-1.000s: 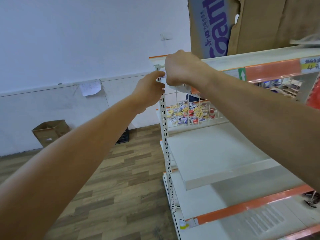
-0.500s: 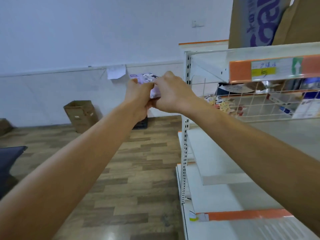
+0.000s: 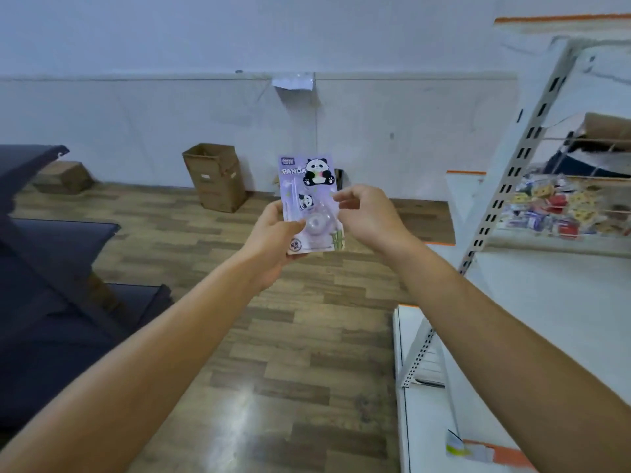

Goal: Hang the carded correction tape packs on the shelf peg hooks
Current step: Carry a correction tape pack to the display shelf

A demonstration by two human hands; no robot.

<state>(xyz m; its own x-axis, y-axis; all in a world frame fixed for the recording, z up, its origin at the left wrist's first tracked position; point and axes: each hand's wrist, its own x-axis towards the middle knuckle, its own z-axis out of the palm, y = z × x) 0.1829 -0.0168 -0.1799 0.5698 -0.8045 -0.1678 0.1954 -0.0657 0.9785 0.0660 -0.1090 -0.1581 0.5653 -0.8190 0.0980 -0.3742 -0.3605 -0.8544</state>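
Observation:
A purple carded correction tape pack [image 3: 309, 186] with a panda picture stands upright in front of me, over the wooden floor. My left hand [image 3: 273, 240] grips its lower left edge, thumb across the front. My right hand [image 3: 367, 216] is at the pack's right edge, with loosely bent fingers touching or just off the card. The white shelf unit [image 3: 512, 165] stands to the right, apart from the pack. No peg hooks show clearly.
A wire basket [image 3: 563, 213] of small colourful items sits on the shelf at right. An open cardboard box [image 3: 216, 175] stands by the far wall and another [image 3: 65, 175] lies at left. Dark blue panels [image 3: 51, 285] are stacked at left.
Both hands came down and left from the shelf's top corner, bringing the pack away from the shelf. My view swung left, and the pack now faces me with the right hand loosened.

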